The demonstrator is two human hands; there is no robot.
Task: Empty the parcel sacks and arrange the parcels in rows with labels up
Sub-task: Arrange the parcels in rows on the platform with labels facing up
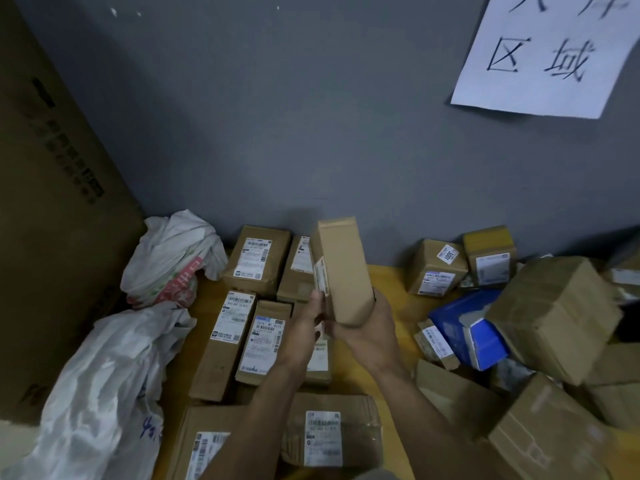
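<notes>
We grip one upright parcel (341, 271) in right hand (370, 330) fingers, left hand (306, 322) fingers flat against it; two sacks (173, 258) (104, 375) lie left

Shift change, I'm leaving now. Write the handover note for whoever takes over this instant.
Right hand grips the box at its lower end; left hand lies flat against its label side. The box stands upright above the rows, label facing left.
Done: rows of parcels lie labels up, left of centre; two crumpled sacks at far left.
Left: lay this box label up in a row, then sort the jumbled pile at right, blue box included.
</notes>
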